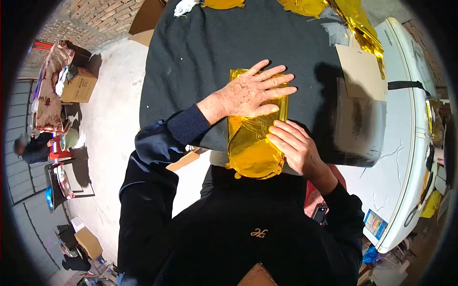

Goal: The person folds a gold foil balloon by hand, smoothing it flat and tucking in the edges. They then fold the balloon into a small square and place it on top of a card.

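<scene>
A shiny gold foil piece (255, 155) lies on the dark cloth in front of me. Its far part is a rectangle, and its rounded near end reaches past the cloth's front edge. Across the far part rests my left hand (250, 93), flat, with fingers spread. At the foil's right edge, my right hand (296, 145) lies with fingers stretched out and side by side, fingertips touching the foil. Its thumb is hard to make out.
The dark cloth (191, 62) covers the work surface. More gold foil (360, 28) lies at the far right, near a beige card (360, 71) and a plastic-wrapped stack (358, 128). A white appliance (400, 157) stands to the right. A person (36, 148) is at far left, near cardboard boxes (78, 86).
</scene>
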The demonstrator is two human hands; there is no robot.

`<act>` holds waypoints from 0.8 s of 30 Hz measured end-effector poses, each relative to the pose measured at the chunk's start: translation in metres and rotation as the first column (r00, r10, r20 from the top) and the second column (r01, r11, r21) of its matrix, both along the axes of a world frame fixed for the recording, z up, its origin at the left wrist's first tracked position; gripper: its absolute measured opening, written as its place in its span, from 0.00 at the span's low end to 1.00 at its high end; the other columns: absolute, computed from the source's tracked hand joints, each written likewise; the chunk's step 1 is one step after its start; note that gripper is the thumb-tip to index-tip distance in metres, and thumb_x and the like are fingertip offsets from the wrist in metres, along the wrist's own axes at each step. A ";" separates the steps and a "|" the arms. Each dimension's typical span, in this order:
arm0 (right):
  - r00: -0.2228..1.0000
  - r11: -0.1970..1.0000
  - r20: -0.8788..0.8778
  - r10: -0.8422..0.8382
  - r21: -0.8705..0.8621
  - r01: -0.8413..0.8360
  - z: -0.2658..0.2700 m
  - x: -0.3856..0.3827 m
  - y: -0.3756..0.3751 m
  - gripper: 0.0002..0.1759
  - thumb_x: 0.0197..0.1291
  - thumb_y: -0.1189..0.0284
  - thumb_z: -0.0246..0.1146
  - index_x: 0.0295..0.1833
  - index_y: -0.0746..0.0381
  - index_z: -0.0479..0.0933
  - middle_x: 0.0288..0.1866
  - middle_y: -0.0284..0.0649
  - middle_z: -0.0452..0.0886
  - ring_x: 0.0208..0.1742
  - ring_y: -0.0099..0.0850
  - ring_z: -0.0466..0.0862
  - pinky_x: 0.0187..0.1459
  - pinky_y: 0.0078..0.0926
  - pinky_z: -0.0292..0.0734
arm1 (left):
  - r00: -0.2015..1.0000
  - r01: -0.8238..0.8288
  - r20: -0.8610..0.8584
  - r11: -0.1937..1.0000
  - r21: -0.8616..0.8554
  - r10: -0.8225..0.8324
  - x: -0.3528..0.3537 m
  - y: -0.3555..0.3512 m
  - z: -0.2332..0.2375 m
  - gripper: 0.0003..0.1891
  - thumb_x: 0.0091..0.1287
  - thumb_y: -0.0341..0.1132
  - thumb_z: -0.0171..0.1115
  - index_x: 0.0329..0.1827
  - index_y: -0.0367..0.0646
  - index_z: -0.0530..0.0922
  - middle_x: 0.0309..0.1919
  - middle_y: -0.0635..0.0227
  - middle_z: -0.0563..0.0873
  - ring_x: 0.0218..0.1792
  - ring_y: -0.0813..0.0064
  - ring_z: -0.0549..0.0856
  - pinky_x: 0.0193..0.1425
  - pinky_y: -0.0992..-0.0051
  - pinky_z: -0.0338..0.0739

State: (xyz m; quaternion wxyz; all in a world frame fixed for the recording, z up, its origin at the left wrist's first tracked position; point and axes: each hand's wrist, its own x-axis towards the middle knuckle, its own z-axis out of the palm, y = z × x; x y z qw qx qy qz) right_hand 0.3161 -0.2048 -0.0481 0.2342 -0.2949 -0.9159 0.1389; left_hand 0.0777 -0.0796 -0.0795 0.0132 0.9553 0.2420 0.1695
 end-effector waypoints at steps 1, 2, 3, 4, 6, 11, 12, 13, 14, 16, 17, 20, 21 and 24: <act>1.000 1.000 0.002 0.003 0.000 -0.003 0.000 0.000 0.000 0.17 0.63 0.77 0.65 0.58 0.67 0.85 0.62 0.46 0.87 0.70 0.43 0.83 0.75 0.47 0.75 | 1.000 0.007 0.013 1.000 -0.004 -0.007 -0.002 0.000 0.002 0.32 0.83 0.63 0.43 0.86 0.67 0.63 0.86 0.69 0.64 0.86 0.62 0.59 0.91 0.50 0.45; 1.000 1.000 0.003 0.005 0.001 -0.005 0.000 0.000 0.000 0.17 0.63 0.77 0.64 0.58 0.67 0.85 0.62 0.46 0.87 0.70 0.43 0.83 0.75 0.47 0.75 | 0.999 0.007 0.045 0.999 -0.037 -0.005 -0.005 -0.002 0.004 0.32 0.83 0.64 0.43 0.86 0.66 0.63 0.86 0.69 0.64 0.86 0.62 0.59 0.91 0.50 0.45; 1.000 1.000 -0.011 0.003 -0.004 -0.003 0.000 0.000 0.000 0.18 0.62 0.78 0.63 0.57 0.68 0.85 0.62 0.47 0.87 0.70 0.43 0.83 0.75 0.47 0.74 | 0.997 0.009 0.078 0.998 -0.069 -0.004 -0.009 -0.005 0.008 0.33 0.82 0.64 0.43 0.86 0.66 0.63 0.86 0.68 0.64 0.87 0.62 0.59 0.91 0.50 0.45; 1.000 1.000 -0.015 0.000 -0.008 0.000 0.000 0.000 0.000 0.18 0.62 0.78 0.63 0.57 0.68 0.85 0.62 0.47 0.87 0.70 0.43 0.83 0.75 0.48 0.74 | 0.994 0.014 0.110 0.995 -0.101 -0.003 -0.014 -0.008 0.012 0.33 0.82 0.64 0.44 0.87 0.66 0.62 0.86 0.68 0.63 0.87 0.61 0.59 0.91 0.51 0.45; 1.000 1.000 -0.022 -0.011 -0.016 0.011 -0.001 0.000 -0.002 0.18 0.62 0.79 0.63 0.57 0.69 0.85 0.62 0.47 0.87 0.70 0.44 0.83 0.75 0.48 0.74 | 0.998 -0.004 0.066 0.993 -0.122 0.013 -0.026 -0.017 0.020 0.34 0.82 0.63 0.46 0.86 0.58 0.65 0.85 0.63 0.65 0.86 0.58 0.61 0.90 0.50 0.49; 0.999 0.999 -0.048 -0.018 -0.044 0.016 -0.002 0.000 -0.002 0.20 0.58 0.81 0.63 0.57 0.70 0.85 0.62 0.48 0.87 0.70 0.44 0.83 0.76 0.49 0.73 | 0.999 -0.007 -0.032 0.977 -0.214 0.000 -0.055 -0.050 0.023 0.35 0.81 0.62 0.47 0.84 0.53 0.67 0.84 0.61 0.66 0.85 0.57 0.63 0.89 0.51 0.54; 0.998 0.999 -0.057 -0.020 -0.051 0.017 -0.003 -0.001 -0.002 0.20 0.58 0.81 0.63 0.57 0.70 0.85 0.62 0.48 0.87 0.70 0.44 0.83 0.76 0.49 0.73 | 0.999 -0.015 -0.036 0.977 -0.214 0.007 -0.057 -0.054 0.023 0.35 0.81 0.62 0.47 0.85 0.53 0.67 0.84 0.61 0.66 0.85 0.57 0.62 0.89 0.51 0.54; 0.998 0.998 -0.062 -0.025 -0.064 0.021 -0.002 -0.001 -0.002 0.21 0.57 0.81 0.63 0.57 0.69 0.85 0.62 0.48 0.87 0.70 0.44 0.83 0.76 0.49 0.73 | 0.999 -0.020 -0.047 0.976 -0.215 0.010 -0.058 -0.054 0.023 0.35 0.81 0.63 0.46 0.85 0.53 0.67 0.85 0.61 0.65 0.85 0.57 0.62 0.89 0.51 0.54; 0.998 0.997 -0.057 -0.025 -0.068 0.021 -0.001 -0.002 -0.003 0.21 0.57 0.81 0.63 0.57 0.69 0.85 0.62 0.48 0.87 0.71 0.44 0.83 0.76 0.49 0.73 | 0.998 -0.026 -0.057 0.976 -0.218 0.014 -0.058 -0.055 0.023 0.36 0.82 0.63 0.46 0.85 0.53 0.67 0.85 0.61 0.65 0.85 0.57 0.62 0.89 0.51 0.53; 0.999 0.997 -0.045 -0.026 -0.067 0.023 0.000 -0.002 -0.002 0.21 0.56 0.82 0.62 0.57 0.69 0.85 0.62 0.48 0.87 0.71 0.44 0.83 0.76 0.49 0.73 | 0.999 -0.026 -0.042 0.975 -0.221 0.018 -0.056 -0.054 0.025 0.36 0.82 0.63 0.45 0.85 0.53 0.66 0.85 0.60 0.64 0.86 0.57 0.61 0.89 0.52 0.53; 0.999 0.997 -0.041 -0.029 -0.070 0.026 0.001 -0.002 -0.002 0.21 0.57 0.82 0.62 0.57 0.69 0.85 0.62 0.48 0.87 0.71 0.44 0.83 0.76 0.49 0.73 | 1.000 -0.021 -0.021 0.974 -0.224 0.017 -0.055 -0.052 0.026 0.36 0.82 0.64 0.44 0.85 0.52 0.66 0.85 0.60 0.63 0.86 0.56 0.61 0.90 0.52 0.53; 0.999 0.997 -0.027 -0.031 -0.072 0.029 0.004 -0.003 -0.002 0.20 0.58 0.81 0.63 0.57 0.68 0.85 0.62 0.47 0.87 0.71 0.43 0.83 0.76 0.49 0.72 | 0.993 -0.100 0.037 0.974 -0.202 0.110 -0.059 -0.047 0.034 0.36 0.83 0.62 0.45 0.84 0.50 0.67 0.84 0.57 0.65 0.85 0.56 0.61 0.89 0.53 0.53; 0.999 0.997 -0.016 -0.030 -0.068 0.029 0.005 -0.003 -0.003 0.20 0.58 0.81 0.63 0.57 0.68 0.85 0.62 0.47 0.87 0.71 0.43 0.83 0.76 0.49 0.72 | 0.986 -0.140 0.058 0.972 -0.191 0.153 -0.060 -0.045 0.036 0.35 0.83 0.62 0.46 0.84 0.49 0.67 0.84 0.56 0.65 0.85 0.56 0.61 0.89 0.53 0.53; 1.000 0.998 0.009 -0.021 -0.052 0.021 0.006 -0.002 -0.001 0.18 0.61 0.79 0.63 0.57 0.68 0.85 0.63 0.46 0.87 0.71 0.43 0.83 0.77 0.49 0.72 | 0.974 -0.223 -0.003 0.956 -0.190 0.227 -0.066 -0.046 0.028 0.37 0.82 0.64 0.43 0.85 0.49 0.65 0.85 0.57 0.63 0.86 0.54 0.59 0.90 0.53 0.53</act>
